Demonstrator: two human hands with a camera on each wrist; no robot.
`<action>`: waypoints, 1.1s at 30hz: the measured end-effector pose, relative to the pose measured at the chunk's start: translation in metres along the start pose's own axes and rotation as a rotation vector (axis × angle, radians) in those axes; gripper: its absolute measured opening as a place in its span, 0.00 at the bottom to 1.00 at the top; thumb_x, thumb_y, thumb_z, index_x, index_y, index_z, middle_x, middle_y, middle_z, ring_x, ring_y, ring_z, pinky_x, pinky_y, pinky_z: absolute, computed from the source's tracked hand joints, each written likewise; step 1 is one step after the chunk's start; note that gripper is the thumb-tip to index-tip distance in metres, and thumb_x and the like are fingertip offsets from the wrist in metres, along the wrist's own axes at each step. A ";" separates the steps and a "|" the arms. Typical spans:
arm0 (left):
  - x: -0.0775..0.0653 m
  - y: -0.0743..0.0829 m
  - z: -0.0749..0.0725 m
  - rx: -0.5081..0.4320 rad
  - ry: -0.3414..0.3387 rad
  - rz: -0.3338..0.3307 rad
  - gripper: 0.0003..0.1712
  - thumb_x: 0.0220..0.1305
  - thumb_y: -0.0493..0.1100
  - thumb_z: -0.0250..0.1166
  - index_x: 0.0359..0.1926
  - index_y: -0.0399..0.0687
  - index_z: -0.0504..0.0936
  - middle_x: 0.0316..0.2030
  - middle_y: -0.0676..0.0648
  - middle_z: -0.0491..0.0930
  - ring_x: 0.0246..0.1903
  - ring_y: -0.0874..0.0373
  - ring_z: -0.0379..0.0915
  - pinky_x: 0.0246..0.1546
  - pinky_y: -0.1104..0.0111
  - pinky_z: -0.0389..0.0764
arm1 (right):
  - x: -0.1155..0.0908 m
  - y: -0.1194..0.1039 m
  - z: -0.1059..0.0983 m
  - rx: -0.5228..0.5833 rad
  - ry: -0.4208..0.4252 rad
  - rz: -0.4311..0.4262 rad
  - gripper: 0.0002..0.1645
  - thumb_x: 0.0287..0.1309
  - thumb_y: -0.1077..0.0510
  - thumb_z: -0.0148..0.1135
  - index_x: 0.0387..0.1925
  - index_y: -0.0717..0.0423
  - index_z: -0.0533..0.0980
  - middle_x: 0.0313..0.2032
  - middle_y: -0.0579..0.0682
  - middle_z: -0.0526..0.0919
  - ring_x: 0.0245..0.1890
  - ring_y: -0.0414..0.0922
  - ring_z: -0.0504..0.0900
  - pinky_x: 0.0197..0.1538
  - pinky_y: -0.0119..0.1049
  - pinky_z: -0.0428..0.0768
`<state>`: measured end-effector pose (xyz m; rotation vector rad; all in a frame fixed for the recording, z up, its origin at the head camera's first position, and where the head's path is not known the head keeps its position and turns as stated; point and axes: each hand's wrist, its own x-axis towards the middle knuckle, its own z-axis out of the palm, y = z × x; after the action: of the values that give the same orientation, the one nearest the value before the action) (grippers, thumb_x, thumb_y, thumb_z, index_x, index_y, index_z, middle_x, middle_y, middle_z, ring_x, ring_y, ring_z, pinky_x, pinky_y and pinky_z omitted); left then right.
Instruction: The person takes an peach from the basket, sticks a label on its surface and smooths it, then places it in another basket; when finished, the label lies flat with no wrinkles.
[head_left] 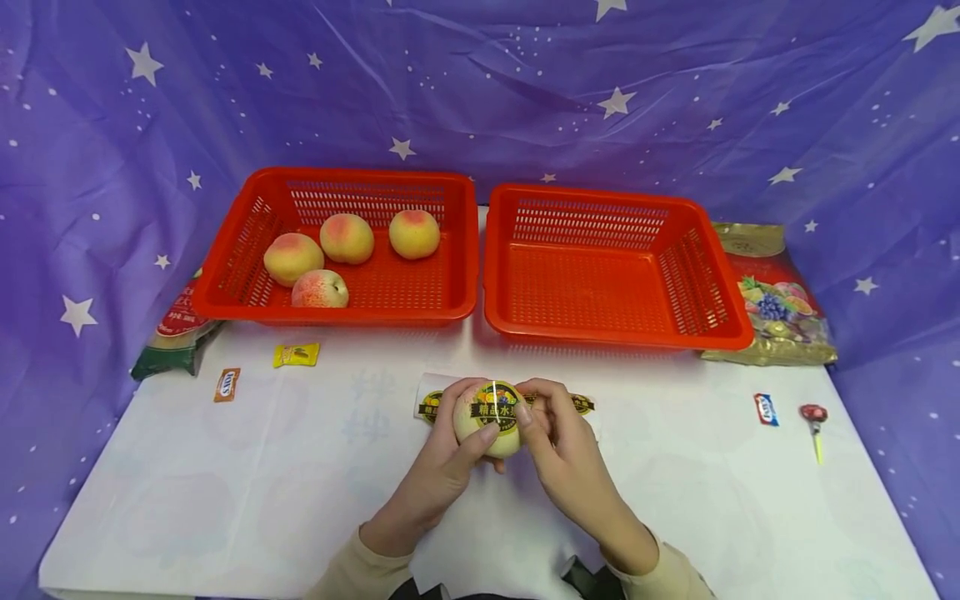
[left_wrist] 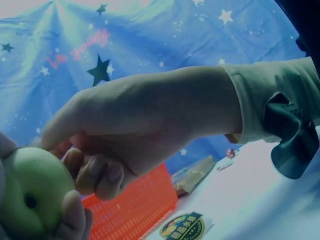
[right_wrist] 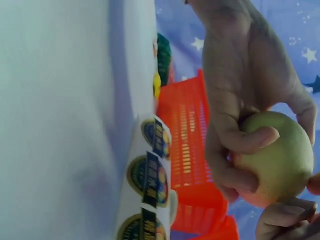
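My left hand (head_left: 441, 467) grips a pale peach (head_left: 467, 419) in front of me, fingers round its side and thumb across its front. A round black-and-gold fruit sticker (head_left: 495, 398) lies on the peach's upper face. From the right, my right hand (head_left: 567, 458) has its thumb on the sticker's edge and its other fingers curled at the fruit's side. Partly hidden behind both hands, a white sheet of matching stickers (right_wrist: 145, 175) lies on the table. The right wrist view shows the left fingers wrapped round the peach (right_wrist: 280, 150); a dark stem hollow shows in the left wrist view.
A red basket (head_left: 375, 315) at the back left holds several peaches (head_left: 347, 239). Beside it stands another red basket (head_left: 615, 337). Printed bags (head_left: 787, 312) flank the baskets. Wrapped candies (head_left: 296, 355) lie on the left; a small candy (head_left: 766, 409) and a lollipop (head_left: 813, 414) on the right.
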<state>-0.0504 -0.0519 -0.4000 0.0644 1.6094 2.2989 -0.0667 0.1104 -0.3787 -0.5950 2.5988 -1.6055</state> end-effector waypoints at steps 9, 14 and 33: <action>0.003 -0.003 -0.001 0.035 -0.007 0.018 0.30 0.59 0.41 0.53 0.59 0.59 0.50 0.51 0.40 0.61 0.35 0.52 0.71 0.35 0.47 0.73 | 0.001 0.003 0.002 0.009 0.024 0.041 0.16 0.62 0.54 0.49 0.51 0.43 0.63 0.22 0.44 0.63 0.17 0.35 0.62 0.21 0.28 0.64; 0.005 -0.005 0.001 0.078 0.028 0.024 0.28 0.64 0.46 0.50 0.61 0.56 0.48 0.51 0.42 0.61 0.32 0.52 0.70 0.33 0.51 0.75 | 0.001 0.006 0.005 -0.029 0.043 0.033 0.17 0.61 0.52 0.50 0.52 0.43 0.63 0.20 0.44 0.66 0.17 0.36 0.62 0.21 0.27 0.64; 0.008 -0.011 -0.001 0.160 0.149 0.057 0.30 0.59 0.48 0.57 0.58 0.59 0.53 0.53 0.47 0.60 0.49 0.52 0.62 0.45 0.62 0.70 | 0.001 0.007 0.012 -0.021 0.033 0.057 0.19 0.59 0.50 0.53 0.50 0.44 0.61 0.22 0.44 0.60 0.19 0.36 0.60 0.22 0.27 0.63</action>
<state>-0.0558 -0.0473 -0.4121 -0.0240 1.8873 2.2593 -0.0666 0.1025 -0.3900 -0.4948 2.6336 -1.5876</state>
